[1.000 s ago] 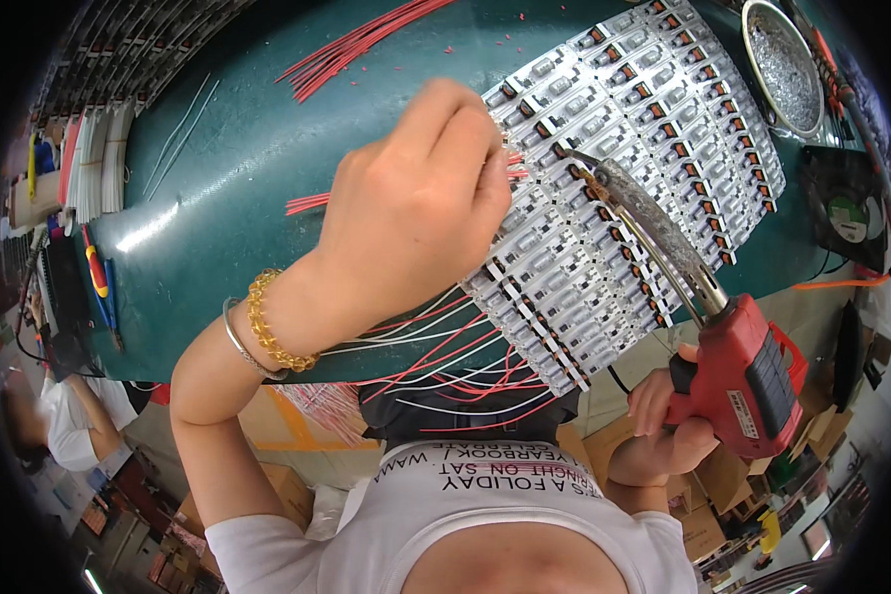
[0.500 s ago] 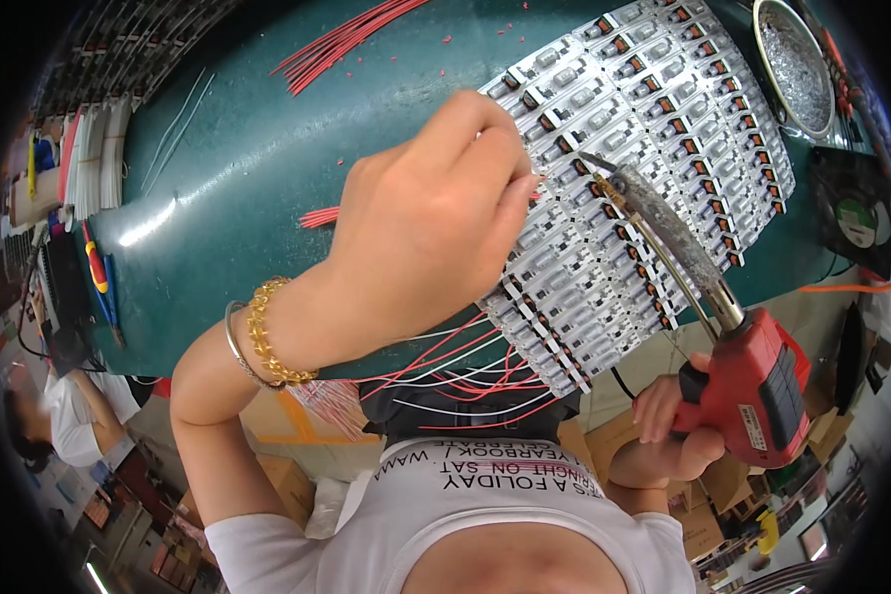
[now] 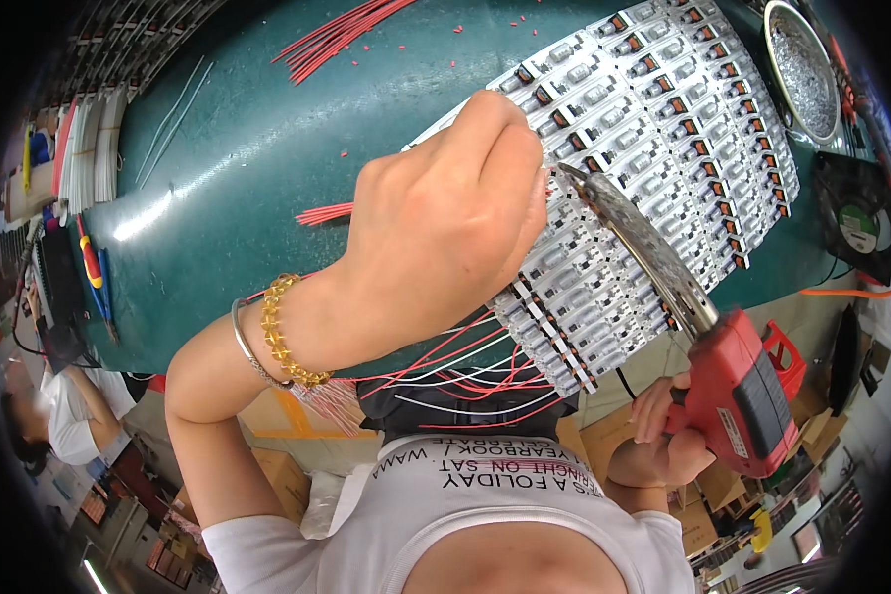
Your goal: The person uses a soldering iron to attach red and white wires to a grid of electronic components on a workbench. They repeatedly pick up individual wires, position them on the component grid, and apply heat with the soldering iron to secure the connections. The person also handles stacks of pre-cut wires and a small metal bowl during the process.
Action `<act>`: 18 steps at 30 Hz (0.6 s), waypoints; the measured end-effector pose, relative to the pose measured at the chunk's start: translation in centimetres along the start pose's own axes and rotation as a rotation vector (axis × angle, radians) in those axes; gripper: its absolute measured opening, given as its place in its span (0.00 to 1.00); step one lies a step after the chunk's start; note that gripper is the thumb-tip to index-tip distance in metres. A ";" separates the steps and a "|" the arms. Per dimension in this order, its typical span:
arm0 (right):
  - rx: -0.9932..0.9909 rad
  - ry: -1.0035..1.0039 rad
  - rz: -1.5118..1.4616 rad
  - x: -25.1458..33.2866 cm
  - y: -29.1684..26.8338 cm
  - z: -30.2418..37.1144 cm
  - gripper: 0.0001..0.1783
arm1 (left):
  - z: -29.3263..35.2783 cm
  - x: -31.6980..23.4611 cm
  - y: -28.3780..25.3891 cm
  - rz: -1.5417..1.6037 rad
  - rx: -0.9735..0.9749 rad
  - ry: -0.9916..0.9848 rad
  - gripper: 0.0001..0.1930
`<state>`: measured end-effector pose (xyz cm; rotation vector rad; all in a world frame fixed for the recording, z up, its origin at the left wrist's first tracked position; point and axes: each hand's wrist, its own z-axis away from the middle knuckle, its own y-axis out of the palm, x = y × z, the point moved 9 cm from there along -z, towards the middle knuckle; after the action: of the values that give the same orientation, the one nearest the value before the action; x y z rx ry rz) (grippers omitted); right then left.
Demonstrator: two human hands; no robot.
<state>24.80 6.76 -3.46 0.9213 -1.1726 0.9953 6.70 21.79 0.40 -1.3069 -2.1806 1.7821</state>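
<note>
Red wires (image 3: pixel 324 213) are pinched in closed left fingers (image 3: pixel 510 163); soldering gun (image 3: pixel 728 381) is gripped by right fingers (image 3: pixel 651 410), slanted likely for reach.

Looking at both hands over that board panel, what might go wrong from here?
1. The tip of the soldering iron in the right hand points close to the left hand's fingertips; if hot, a small slip could burn them.
2. The iron's shaft slants over the board panel, so a dip might mark components.
3. Loose red and white wires trail near the left forearm and could snag.
</note>
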 end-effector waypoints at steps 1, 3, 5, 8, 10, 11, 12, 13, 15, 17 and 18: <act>-0.028 -0.028 -0.031 0.3 0.0 0.1 0.40 | 0.0 0.0 -0.1 0.004 -0.002 -0.001 0.06; -0.052 -0.045 -0.064 0.5 -0.2 0.0 0.42 | 0.0 0.1 -0.2 0.000 -0.001 -0.004 0.06; -0.042 -0.029 -0.056 0.3 -0.3 -0.1 0.44 | 0.0 0.0 -0.2 0.000 -0.003 0.000 0.06; -0.010 -0.010 -0.019 -0.1 -0.5 0.1 0.45 | 0.0 -0.1 -0.2 -0.005 0.002 0.001 0.06; 0.003 -0.012 -0.021 -0.5 -0.7 0.3 0.46 | 0.0 -0.2 -0.1 -0.010 0.011 -0.002 0.06; 0.005 -0.016 -0.028 -0.6 -0.7 0.4 0.46 | 0.0 -0.2 -0.2 -0.004 -0.009 0.006 0.06; -0.006 -0.009 -0.048 -0.7 -0.8 0.5 0.46 | 0.1 -0.1 -0.2 0.001 -0.028 0.015 0.06; -0.017 -0.002 -0.070 -0.8 -0.9 0.5 0.46 | 0.1 -0.1 -0.4 0.005 -0.046 0.024 0.05; -0.026 -0.001 -0.096 -0.7 -0.8 0.5 0.46 | -0.3 -0.1 -1.0 0.047 -0.090 0.040 0.04; -0.020 -0.013 -0.104 -0.5 -0.7 0.2 0.46 | -0.5 0.0 -1.5 0.102 -0.085 0.044 0.03; 0.003 -0.030 -0.092 -0.3 -0.5 0.0 0.46 | -0.6 0.1 -1.6 0.136 -0.058 0.042 0.03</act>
<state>25.22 6.61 -3.80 0.9874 -1.1435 0.9121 6.02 22.33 1.87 -1.5256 -2.1863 1.7300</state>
